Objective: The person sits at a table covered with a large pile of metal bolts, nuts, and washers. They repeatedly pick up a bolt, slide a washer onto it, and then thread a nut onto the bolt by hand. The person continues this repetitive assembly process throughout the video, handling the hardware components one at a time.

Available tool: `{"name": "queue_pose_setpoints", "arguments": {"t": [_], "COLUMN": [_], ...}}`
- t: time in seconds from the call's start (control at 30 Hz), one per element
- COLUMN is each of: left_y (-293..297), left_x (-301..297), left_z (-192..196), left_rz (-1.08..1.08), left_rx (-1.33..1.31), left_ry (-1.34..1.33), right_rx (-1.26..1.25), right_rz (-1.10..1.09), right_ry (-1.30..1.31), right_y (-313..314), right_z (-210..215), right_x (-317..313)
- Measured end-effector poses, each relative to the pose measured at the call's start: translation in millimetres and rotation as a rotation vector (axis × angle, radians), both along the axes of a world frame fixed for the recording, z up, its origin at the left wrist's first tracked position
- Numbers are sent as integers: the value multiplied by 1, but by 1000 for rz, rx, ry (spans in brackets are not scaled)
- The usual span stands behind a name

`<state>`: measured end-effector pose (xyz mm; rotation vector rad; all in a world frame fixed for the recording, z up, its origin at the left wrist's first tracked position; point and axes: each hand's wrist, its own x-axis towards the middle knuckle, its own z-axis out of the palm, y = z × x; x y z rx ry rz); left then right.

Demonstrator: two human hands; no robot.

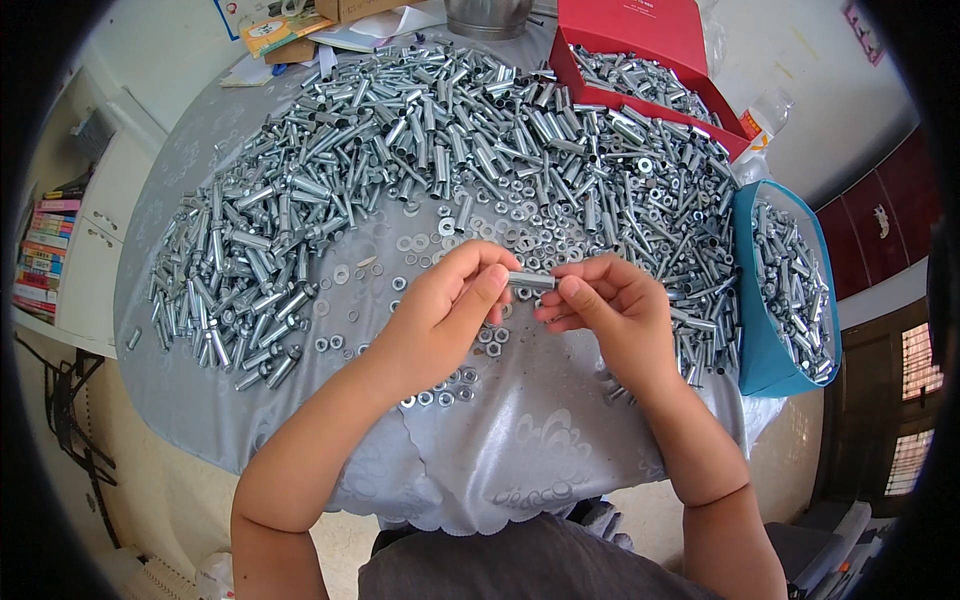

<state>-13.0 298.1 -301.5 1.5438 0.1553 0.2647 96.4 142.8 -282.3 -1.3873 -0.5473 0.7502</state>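
Both hands meet above the table's near centre. Left hand (440, 305) has its fingers curled narrow, thumb and fingertips pinched on the left end of a small metal sleeve (531, 281); right hand (610, 305) grips the other end the same way, fingers closed tight. The sleeve lies level between the two hands, raised above the grey patterned tablecloth (520, 450). Just under the hands, at 6 o'clock from the sleeve: a loose scatter of nuts (440, 395) lying flat on the cloth. At 12 o'clock, near the fingertips: flat washers (455, 225) mixed with more nuts. A large heap of metal sleeves (400, 130) curves from 9 o'clock round through 12 to 3 o'clock, covering most of the far half of the table. At 1 o'clock, on the far edge: an open red box (640, 30) partly filled with metal parts. At 3 o'clock, at the table's right edge: a blue bin (755, 330) holding more parts. At 9 o'clock, well apart, off the table: a stack of books (40, 255).
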Motion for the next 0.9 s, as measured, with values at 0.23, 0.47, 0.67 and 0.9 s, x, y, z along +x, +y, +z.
{"name": "queue_pose_setpoints", "arguments": {"t": [0.23, 0.47, 0.67, 0.9], "left_y": [-13, -9, 0, -4], "left_x": [-2, -3, 1, 2], "left_z": [11, 5, 9, 13], "left_rz": [12, 172, 371, 375], "left_rx": [182, 87, -118, -142], "left_ry": [87, 30, -48, -57], "right_rx": [-10, -17, -347, -271], "right_rz": [65, -10, 77, 43], "right_ry": [-216, -473, -1332, -1397], "right_y": [-2, -3, 6, 12], "right_z": [-6, -7, -10, -25], "right_x": [-5, -5, -2, -5]}}
